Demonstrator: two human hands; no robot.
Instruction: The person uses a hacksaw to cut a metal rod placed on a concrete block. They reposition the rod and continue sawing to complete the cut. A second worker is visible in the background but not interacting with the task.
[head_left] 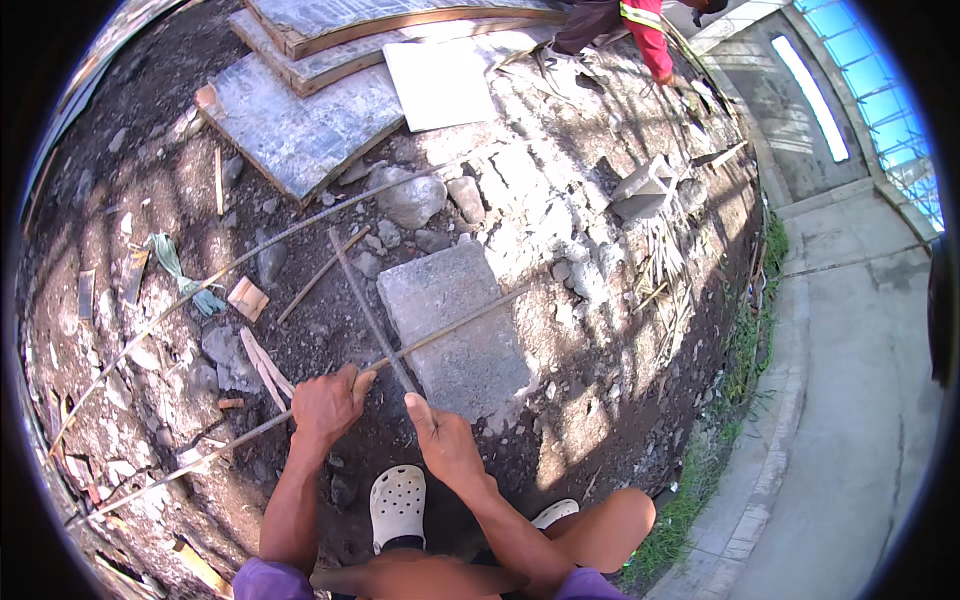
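My left hand (325, 408) is closed around a long thin tan rod (462, 322), which runs from the lower left to above a grey concrete block (450, 375). In my right hand (443, 440) is a narrow grey flat bar (366, 300), gripped at its near end, with the thumb along it. Bar and rod cross just beyond my left hand and seem to touch there. Whether the bar has a sharpened or toothed edge is too small to tell. The block lies flat on the ground ahead of my hands.
Another long rod (250, 250) lies farther off to the left. Large panels (300, 125), a white board (438, 85) and rocks (410, 200) are at the back. At the far right a person in a red sleeve (650, 45) bends down. Grass (705, 480) borders a concrete path (835, 400).
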